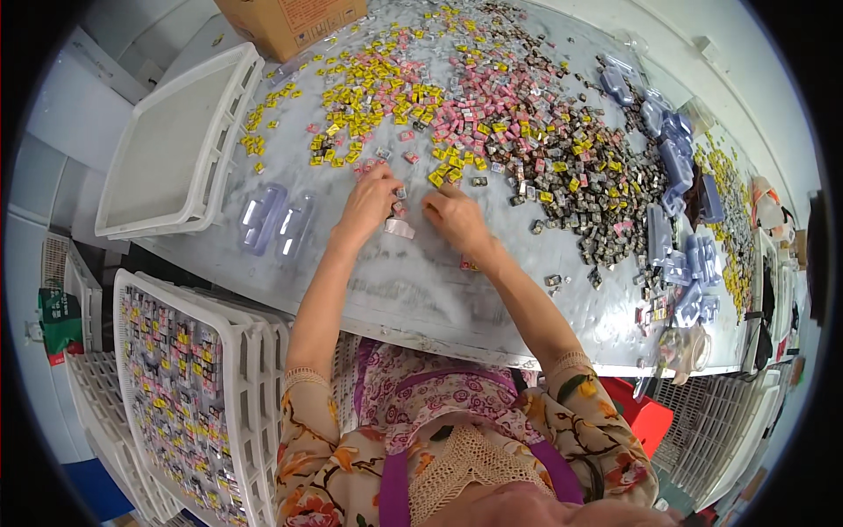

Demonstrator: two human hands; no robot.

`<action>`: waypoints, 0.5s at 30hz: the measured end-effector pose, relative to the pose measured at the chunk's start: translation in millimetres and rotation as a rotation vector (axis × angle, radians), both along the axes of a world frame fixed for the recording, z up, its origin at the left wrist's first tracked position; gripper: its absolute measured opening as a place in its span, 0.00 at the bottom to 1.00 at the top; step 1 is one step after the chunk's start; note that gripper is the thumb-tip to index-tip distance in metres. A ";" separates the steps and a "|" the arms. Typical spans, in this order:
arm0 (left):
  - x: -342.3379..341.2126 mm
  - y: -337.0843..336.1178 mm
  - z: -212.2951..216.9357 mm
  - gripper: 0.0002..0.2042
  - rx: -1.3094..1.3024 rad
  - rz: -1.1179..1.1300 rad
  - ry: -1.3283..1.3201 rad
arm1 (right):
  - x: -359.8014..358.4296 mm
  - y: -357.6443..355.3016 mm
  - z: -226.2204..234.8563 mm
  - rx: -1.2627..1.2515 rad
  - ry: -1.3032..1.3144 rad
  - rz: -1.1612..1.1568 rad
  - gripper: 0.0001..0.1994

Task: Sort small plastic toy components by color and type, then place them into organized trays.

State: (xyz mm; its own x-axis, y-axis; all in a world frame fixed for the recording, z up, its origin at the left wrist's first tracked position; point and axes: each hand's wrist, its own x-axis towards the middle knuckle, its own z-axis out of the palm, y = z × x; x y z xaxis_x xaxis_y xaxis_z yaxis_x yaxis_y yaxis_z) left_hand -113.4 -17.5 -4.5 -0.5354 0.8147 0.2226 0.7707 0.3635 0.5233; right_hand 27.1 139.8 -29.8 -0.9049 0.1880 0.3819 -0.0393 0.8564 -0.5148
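Note:
My left hand [371, 204] is closed at the middle of the table, fingertips down among a few small pink packets [367, 167]. What it pinches, if anything, is hidden under the fingers. Beside it on the right lie a pale strip [399, 228] and a few small pink and grey pieces [399, 209], partly covered by the hand. My right hand [457, 218] has its fingers curled just below a cluster of small yellow packets [450, 167]; whatever they hold is too small to make out. One pink packet [468, 263] lies under my right wrist.
Loose yellow, pink and black packets [597, 193] spread across the far and right table [413, 307]. Clear plastic trays [263, 220] lie at left, more [676, 158] at right. A white crate [171, 140] and a cardboard box [290, 22] stand far left; a filled crate [176, 378] is near left.

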 end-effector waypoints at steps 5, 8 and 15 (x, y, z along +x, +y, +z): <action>33.3 19.9 7.2 0.15 -0.018 -0.130 0.075 | 62.0 26.1 22.0 -0.119 -0.165 -0.162 0.09; 64.9 35.2 5.1 0.14 -0.052 -0.200 0.024 | 88.2 40.0 26.0 -0.273 -0.198 -0.089 0.14; 104.5 55.5 -4.3 0.13 0.030 -0.220 -0.018 | 105.2 38.3 20.5 -0.307 -0.130 -0.142 0.14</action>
State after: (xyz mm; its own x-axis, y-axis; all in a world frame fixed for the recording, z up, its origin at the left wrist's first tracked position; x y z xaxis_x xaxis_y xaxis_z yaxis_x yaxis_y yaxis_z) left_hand -8.9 38.1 -8.8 -0.3497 0.9054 0.2407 0.8202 0.1717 0.5457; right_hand 132.3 178.2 -9.3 -0.8985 0.4038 0.1719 0.1517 0.6533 -0.7418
